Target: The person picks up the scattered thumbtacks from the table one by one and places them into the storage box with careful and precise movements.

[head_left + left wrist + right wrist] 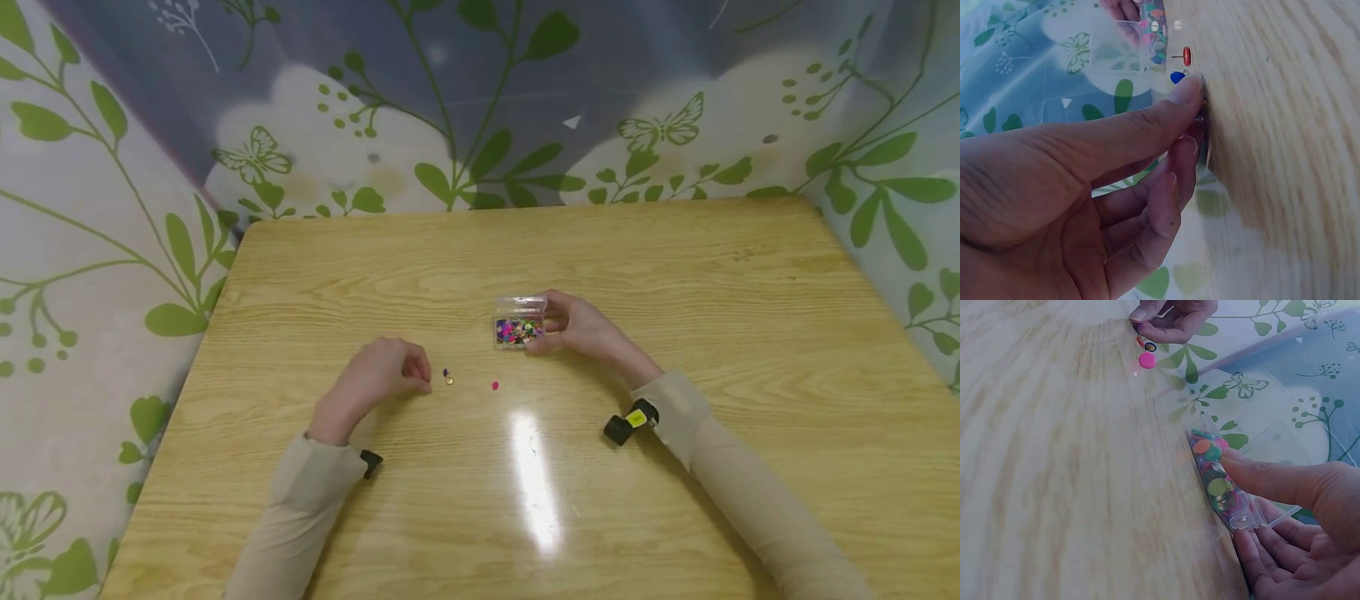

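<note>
My left hand (378,375) is low over the table, its thumb and forefinger pinching a small dark thumbtack (1137,326) mostly hidden by the fingertips. Just right of these fingertips lie a gold-rimmed thumbtack (450,381) and a dark purple one (445,372). A pink thumbtack (495,385) lies farther right, below the box. My right hand (581,325) grips the right end of a small clear plastic box (1241,520), thumb on one side and fingers on the other. Its lid (521,303) stands open, and many-coloured thumbtacks (1217,486) fill it.
The wooden table (360,267) runs back to a wall (315,117) with a leaf and butterfly pattern. A bright light reflection (534,492) shows on the tabletop in front. Each wrist carries a small black strapped device (630,422).
</note>
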Action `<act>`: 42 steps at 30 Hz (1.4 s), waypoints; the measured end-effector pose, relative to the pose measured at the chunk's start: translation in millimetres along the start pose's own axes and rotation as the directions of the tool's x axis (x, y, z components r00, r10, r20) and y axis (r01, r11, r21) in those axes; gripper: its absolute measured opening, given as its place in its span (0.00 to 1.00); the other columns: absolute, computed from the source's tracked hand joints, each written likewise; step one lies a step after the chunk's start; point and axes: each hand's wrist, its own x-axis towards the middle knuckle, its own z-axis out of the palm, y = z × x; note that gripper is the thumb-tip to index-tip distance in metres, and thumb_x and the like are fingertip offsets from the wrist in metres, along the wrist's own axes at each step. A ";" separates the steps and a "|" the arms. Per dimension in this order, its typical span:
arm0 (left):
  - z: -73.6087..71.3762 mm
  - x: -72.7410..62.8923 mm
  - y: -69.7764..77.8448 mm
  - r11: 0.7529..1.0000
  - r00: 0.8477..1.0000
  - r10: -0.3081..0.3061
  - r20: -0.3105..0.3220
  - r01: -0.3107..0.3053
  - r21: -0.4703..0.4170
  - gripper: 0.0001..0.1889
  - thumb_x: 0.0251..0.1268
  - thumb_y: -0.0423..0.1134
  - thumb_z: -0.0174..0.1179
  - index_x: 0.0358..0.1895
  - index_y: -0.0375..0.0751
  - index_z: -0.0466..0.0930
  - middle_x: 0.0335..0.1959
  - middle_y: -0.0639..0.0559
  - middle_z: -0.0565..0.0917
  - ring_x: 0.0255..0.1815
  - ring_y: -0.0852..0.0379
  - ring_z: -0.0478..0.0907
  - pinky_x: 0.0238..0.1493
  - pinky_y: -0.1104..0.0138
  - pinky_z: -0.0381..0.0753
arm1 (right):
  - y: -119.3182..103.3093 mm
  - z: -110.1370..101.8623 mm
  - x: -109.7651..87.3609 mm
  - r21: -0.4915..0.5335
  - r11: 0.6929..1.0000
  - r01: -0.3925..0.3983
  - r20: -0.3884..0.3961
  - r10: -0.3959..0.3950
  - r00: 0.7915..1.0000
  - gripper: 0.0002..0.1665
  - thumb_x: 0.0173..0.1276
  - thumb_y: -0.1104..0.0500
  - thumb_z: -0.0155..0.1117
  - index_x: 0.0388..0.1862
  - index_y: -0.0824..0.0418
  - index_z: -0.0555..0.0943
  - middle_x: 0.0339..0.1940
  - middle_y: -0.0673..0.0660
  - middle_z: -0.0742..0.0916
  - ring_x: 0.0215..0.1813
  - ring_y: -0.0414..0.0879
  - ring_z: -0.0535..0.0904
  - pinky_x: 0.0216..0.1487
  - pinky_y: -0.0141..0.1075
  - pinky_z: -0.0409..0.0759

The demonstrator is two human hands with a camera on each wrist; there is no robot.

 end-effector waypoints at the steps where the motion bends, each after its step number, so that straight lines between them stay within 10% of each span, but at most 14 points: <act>1: 0.0 0.2 0.3 1.000 1.000 0.001 -0.005 -0.001 0.003 0.05 0.60 0.37 0.73 0.31 0.47 0.85 0.28 0.57 0.85 0.32 0.60 0.79 0.41 0.62 0.79 | -0.3 -0.1 -0.1 0.000 1.000 -0.003 -0.002 0.003 1.000 0.41 0.56 0.60 0.80 0.68 0.59 0.72 0.66 0.64 0.79 0.65 0.63 0.76 0.69 0.55 0.74; 19: -3.2 5.7 5.5 0.999 0.984 -0.022 -0.174 0.028 0.031 0.02 0.63 0.33 0.63 0.32 0.42 0.82 0.31 0.51 0.86 0.31 0.55 0.81 0.36 0.61 0.82 | -1.0 -0.3 -0.1 -0.006 1.000 -0.001 -0.002 0.001 1.000 0.41 0.56 0.59 0.80 0.69 0.58 0.73 0.66 0.64 0.79 0.65 0.62 0.76 0.69 0.55 0.73; 32: 3.9 41.3 46.0 0.992 0.975 0.113 -0.191 -0.120 -0.025 0.05 0.64 0.26 0.66 0.38 0.40 0.86 0.37 0.49 0.88 0.40 0.53 0.85 0.45 0.62 0.85 | -2.4 1.2 0.4 0.016 1.000 -0.007 0.004 0.007 1.000 0.40 0.56 0.61 0.80 0.67 0.60 0.73 0.65 0.65 0.80 0.64 0.61 0.77 0.69 0.54 0.74; 42: 18.5 65.3 68.6 0.966 0.936 0.223 -0.272 -0.251 -0.070 0.08 0.64 0.23 0.65 0.39 0.40 0.87 0.37 0.49 0.90 0.39 0.54 0.86 0.43 0.65 0.86 | 0.0 0.9 2.0 0.027 0.999 0.018 0.011 -0.018 1.000 0.40 0.57 0.64 0.79 0.67 0.62 0.73 0.64 0.66 0.80 0.63 0.62 0.79 0.66 0.53 0.77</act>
